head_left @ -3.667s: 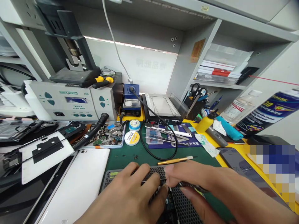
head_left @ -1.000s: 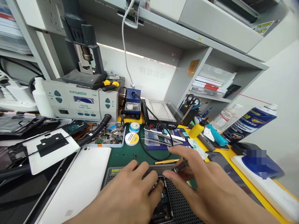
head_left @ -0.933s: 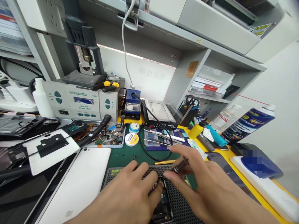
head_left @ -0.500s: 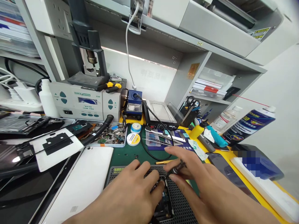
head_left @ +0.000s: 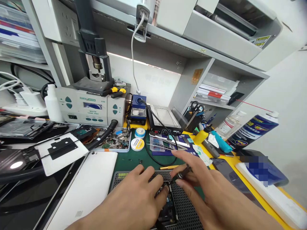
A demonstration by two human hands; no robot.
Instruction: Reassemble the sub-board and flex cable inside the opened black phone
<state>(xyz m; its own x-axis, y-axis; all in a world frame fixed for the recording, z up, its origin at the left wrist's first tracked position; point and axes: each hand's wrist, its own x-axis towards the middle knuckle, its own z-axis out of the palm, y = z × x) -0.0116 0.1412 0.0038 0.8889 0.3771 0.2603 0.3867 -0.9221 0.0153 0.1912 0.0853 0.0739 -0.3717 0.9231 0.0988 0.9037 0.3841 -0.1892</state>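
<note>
An opened phone (head_left: 170, 204) with its dark innards showing lies on a black honeycomb-patterned mat (head_left: 188, 214). My left hand (head_left: 136, 195) rests over it, fingers curled down onto its upper part, covering much of it. My right hand (head_left: 203, 185) pinches a dark-handled screwdriver (head_left: 180, 175) between thumb and fingers. The screwdriver slants down to the left, its tip at the phone's top edge beside my left fingertips. Whether the tip sits in a screw is too small to tell.
A gold-coloured pen-like tool (head_left: 169, 167) lies behind the hands. Tweezers (head_left: 159, 146), a round tin (head_left: 137, 144) and a tray of small parts (head_left: 115, 140) lie farther back. A white tablet back (head_left: 96, 182) is at left, a dark phone (head_left: 236, 180) at right.
The whole view has shifted slightly as my head moved. Both hands keep nearly the same pose, with the screwdriver still at the phone's top edge.
</note>
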